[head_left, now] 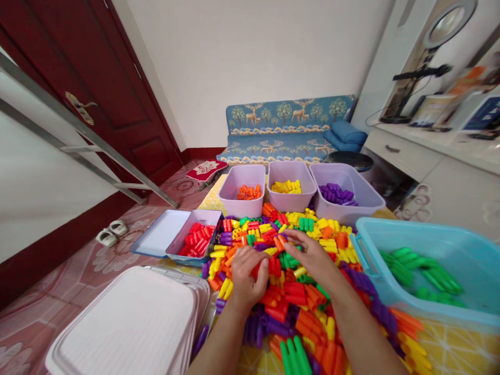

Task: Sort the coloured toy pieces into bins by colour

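Observation:
A heap of plastic tube-shaped building pieces (pixel 296 291) in red, orange, yellow, green and purple spreads before me. My right hand (pixel 312 258) reaches over it, with thumb and fingers closed around an orange building piece (pixel 279 242). Beside it, my left hand (pixel 249 273) is low over the heap, its fingers curled and its thumb raised. Red shows between that thumb and the fingers, but I cannot tell whether it is held or lies behind. A green building piece (pixel 294 356) with several joined tubes lies nearest to me, between my forearms.
Lilac bins hold orange (pixel 242 205), yellow (pixel 291 200) and purple pieces (pixel 347 211). Red pieces fill a small box (pixel 214 221) at left, and green ones lie in a blue tub (pixel 429 304) at right. Stacked white lids (pixel 128 317) stand at front left.

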Available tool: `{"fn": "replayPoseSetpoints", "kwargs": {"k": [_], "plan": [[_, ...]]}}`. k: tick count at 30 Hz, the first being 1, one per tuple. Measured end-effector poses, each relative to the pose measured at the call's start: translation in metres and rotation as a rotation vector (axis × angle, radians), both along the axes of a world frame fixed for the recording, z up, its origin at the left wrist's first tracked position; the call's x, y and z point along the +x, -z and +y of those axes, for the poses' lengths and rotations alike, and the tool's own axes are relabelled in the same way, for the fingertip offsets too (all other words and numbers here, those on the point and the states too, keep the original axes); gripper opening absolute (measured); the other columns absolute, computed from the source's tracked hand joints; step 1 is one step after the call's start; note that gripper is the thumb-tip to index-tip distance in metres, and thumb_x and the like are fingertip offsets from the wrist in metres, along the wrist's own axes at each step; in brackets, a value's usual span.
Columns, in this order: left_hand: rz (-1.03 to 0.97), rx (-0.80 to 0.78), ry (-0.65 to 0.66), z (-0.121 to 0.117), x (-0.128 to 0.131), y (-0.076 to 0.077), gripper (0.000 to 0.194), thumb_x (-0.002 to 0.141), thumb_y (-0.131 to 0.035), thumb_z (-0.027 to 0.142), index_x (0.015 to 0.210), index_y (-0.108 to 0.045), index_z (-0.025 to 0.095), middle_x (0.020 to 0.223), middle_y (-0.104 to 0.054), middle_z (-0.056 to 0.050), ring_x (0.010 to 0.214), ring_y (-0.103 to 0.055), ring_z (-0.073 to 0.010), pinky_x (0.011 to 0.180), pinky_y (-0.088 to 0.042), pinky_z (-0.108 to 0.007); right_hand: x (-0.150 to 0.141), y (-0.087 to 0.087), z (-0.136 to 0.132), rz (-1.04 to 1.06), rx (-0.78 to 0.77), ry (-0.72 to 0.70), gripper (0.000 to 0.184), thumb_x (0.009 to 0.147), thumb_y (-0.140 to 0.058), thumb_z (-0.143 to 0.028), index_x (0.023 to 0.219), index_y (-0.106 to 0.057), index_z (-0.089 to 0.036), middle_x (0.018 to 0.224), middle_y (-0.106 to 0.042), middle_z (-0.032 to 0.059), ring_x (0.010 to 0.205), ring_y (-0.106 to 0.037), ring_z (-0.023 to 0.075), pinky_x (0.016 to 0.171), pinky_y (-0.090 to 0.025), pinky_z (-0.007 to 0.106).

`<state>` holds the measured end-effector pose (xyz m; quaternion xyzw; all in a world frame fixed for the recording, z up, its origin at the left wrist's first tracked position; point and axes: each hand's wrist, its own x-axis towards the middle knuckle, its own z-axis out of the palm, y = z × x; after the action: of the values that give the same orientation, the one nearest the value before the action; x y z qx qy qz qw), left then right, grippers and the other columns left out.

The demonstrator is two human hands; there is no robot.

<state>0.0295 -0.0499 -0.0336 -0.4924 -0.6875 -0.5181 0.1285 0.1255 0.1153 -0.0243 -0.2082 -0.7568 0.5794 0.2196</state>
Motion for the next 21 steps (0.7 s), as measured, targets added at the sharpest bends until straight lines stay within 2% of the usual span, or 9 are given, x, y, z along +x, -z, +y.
{"fn": "replayPoseSetpoints", "kwargs": {"k": [2,5,10,12,15,18,21], "plan": [[0.049,-0.107,0.081,0.001,0.002,-0.003,0.013,0.083,-0.054,0.02,0.088,-0.067,0.02,0.077,-0.064,-0.004,0.075,-0.058,-0.0188,0.073,-0.043,-0.034,0.003,-0.001,0.003,-0.016,0.013,-0.026,0.04,0.079,-0.065,-0.042,0.111,-0.065,-0.019,0.115,-0.069,0.01,0.108,-0.063,0.0255,0.096,-0.048,0.042],[0.065,-0.245,0.156,0.003,0.004,-0.01,0.022,0.079,-0.055,0.019,0.097,-0.068,0.02,0.096,-0.064,-0.008,0.092,-0.058,-0.0236,0.081,-0.045,-0.039,0.005,-0.005,0.003,-0.038,0.001,-0.048,0.038,0.077,-0.065,-0.04,0.107,-0.067,-0.017,0.109,-0.071,0.0104,0.102,-0.065,0.0252,0.094,-0.05,0.042],[0.056,-0.35,0.232,0.005,0.004,-0.014,0.042,0.068,-0.055,0.009,0.106,-0.066,0.021,0.109,-0.062,-0.008,0.102,-0.056,-0.025,0.09,-0.045,-0.041,0.004,-0.006,0.001,-0.048,0.009,-0.045,0.036,0.076,-0.065,-0.039,0.105,-0.068,-0.017,0.108,-0.072,0.011,0.1,-0.066,0.0262,0.091,-0.051,0.043],[0.051,-0.344,0.231,0.006,0.002,-0.01,0.044,0.068,-0.056,0.008,0.109,-0.065,0.022,0.11,-0.063,-0.007,0.103,-0.056,-0.0246,0.092,-0.046,-0.041,0.004,-0.004,0.001,-0.046,0.031,-0.058,0.035,0.077,-0.065,-0.038,0.105,-0.068,-0.017,0.107,-0.072,0.0101,0.099,-0.067,0.0257,0.09,-0.051,0.043],[0.043,-0.285,0.195,0.009,-0.003,-0.001,0.035,0.08,-0.056,0.012,0.112,-0.064,0.022,0.109,-0.066,-0.007,0.102,-0.057,-0.0222,0.091,-0.048,-0.038,0.003,0.0,0.003,-0.039,0.069,-0.065,0.033,0.079,-0.064,-0.037,0.106,-0.068,-0.019,0.107,-0.072,0.0085,0.099,-0.066,0.0246,0.091,-0.051,0.042],[0.014,-0.215,0.125,0.01,-0.007,0.006,0.025,0.089,-0.052,0.017,0.11,-0.065,0.022,0.104,-0.068,-0.007,0.098,-0.06,-0.0194,0.088,-0.05,-0.034,0.003,0.003,0.004,-0.039,0.082,-0.073,0.031,0.08,-0.063,-0.036,0.106,-0.068,-0.019,0.107,-0.072,0.008,0.099,-0.066,0.0241,0.092,-0.051,0.042],[-0.05,-0.117,0.038,0.009,-0.006,0.005,0.02,0.09,-0.052,0.018,0.104,-0.067,0.021,0.1,-0.069,-0.006,0.095,-0.062,-0.0178,0.086,-0.05,-0.032,0.003,0.003,0.005,-0.04,0.09,-0.09,0.032,0.08,-0.063,-0.036,0.106,-0.068,-0.018,0.108,-0.072,0.0081,0.1,-0.066,0.024,0.092,-0.051,0.041]]}}
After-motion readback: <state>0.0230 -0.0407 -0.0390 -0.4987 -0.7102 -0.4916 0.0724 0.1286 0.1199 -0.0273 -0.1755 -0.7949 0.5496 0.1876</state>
